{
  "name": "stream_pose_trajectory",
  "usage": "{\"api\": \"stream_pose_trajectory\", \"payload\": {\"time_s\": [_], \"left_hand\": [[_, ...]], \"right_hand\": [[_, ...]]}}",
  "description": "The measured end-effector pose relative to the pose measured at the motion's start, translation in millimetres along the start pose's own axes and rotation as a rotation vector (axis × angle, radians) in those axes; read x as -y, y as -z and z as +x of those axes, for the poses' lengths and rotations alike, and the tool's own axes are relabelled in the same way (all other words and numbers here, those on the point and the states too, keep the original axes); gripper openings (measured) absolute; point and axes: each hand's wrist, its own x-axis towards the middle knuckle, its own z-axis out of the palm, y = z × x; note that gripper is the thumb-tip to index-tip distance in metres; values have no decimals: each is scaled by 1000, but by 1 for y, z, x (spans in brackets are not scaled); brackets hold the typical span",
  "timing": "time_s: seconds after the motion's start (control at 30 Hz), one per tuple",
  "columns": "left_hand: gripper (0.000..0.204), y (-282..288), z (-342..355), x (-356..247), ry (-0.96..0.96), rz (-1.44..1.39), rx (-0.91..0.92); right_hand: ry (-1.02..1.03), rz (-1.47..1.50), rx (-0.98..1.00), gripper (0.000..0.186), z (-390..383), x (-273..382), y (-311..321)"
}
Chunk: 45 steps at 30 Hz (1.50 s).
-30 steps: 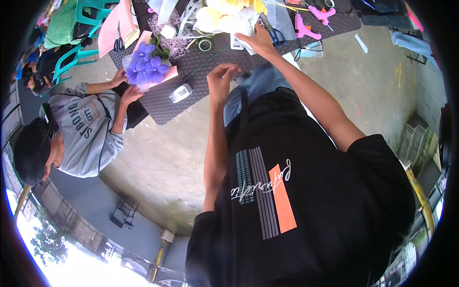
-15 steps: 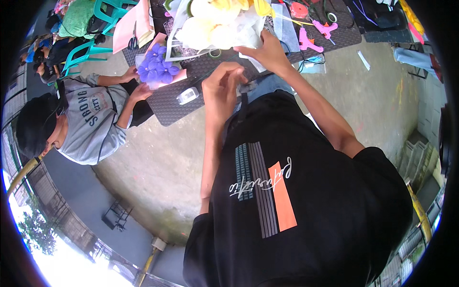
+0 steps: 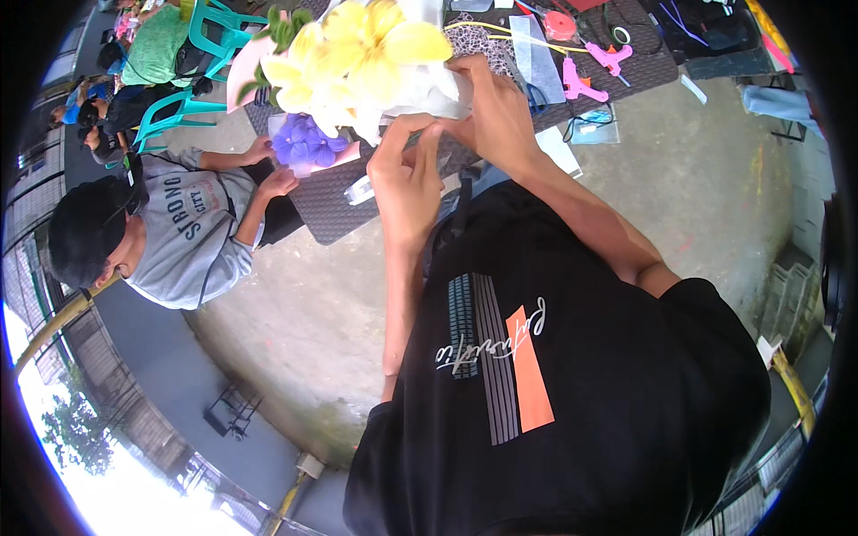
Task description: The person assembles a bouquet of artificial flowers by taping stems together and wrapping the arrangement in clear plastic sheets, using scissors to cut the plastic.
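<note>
White script [image 3: 492, 344] marks the black shirt [image 3: 626, 384], dark capitals [image 3: 186, 213] the grey shirt [image 3: 183, 284].

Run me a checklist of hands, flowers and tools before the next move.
1. Right hand holding the yellow bouquet by its white wrap: ok.
2. Left hand holding anything between thumb and finger: cannot tell.
3. Pink glue guns on the table, apart from the bouquet: ok.
4. Glue guns cold: cannot tell.
5. Small white object in full view: not ok, partly hidden behind the left hand.
</note>
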Motion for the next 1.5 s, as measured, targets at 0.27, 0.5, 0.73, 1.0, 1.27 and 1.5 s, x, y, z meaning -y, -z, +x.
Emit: {"api": "stream_pose_trajectory", "payload": {"time_s": [0.27, 0.5, 0.73, 1.0, 1.27, 1.5], "left_hand": [[8, -6, 3, -11, -49, 45, -170], [16, -22, 7, -11, -145, 197, -282], [21, -32, 5, -22, -220, 325, -430], [39, -38, 14, -22, -80, 407, -457], [26, -36, 16, -17, -42, 428, -408], [19, -27, 7, -26, 14, 403, -258]], "right_hand": [[221, -45, -193, 56, 1, 6, -1], [239, -20, -183, 65, -5, 13, 2], [236, 2, -244, 68, -8, 13, 0], [180, 31, -271, 65, -12, 0, -16], [215, 70, -327, 57, -11, -6, -22], [198, 59, -272, 53, -9, -5, -8]]}}
